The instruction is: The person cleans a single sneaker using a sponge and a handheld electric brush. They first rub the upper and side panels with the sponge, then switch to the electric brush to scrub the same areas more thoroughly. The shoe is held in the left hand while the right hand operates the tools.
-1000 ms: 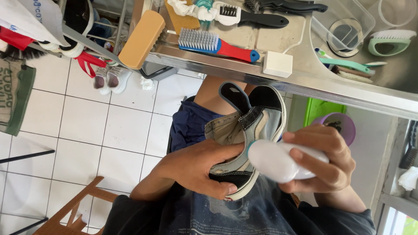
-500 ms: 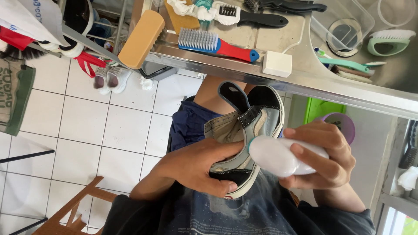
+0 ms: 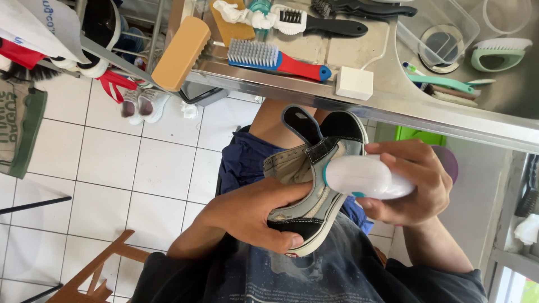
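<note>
— Two hands on one thing, yes?

— Yes. Going from the left: the left hand [image 3: 255, 216] is wrapped around the toe end of a grey and black sneaker [image 3: 314, 188], fingers curled under the sole, thumb across the side. The shoe lies tilted over the lap, its opening towards the metal table [image 3: 393, 106].

— And the other hand?

— The right hand [image 3: 418, 182] is closed around a white rounded device [image 3: 365, 177], whose end touches the sneaker's side near the lace holes.

— What else is about?

— On the table edge above, from the left: a wooden brush [image 3: 181, 53] hanging over the rim, a blue and red brush [image 3: 278, 60], a white block [image 3: 354, 83], then a clear tub [image 3: 443, 33] and a green brush [image 3: 499, 53]. Small white shoes [image 3: 140, 104] lie on the tiled floor [image 3: 112, 163]. Nothing lies between hands and sneaker.
</note>
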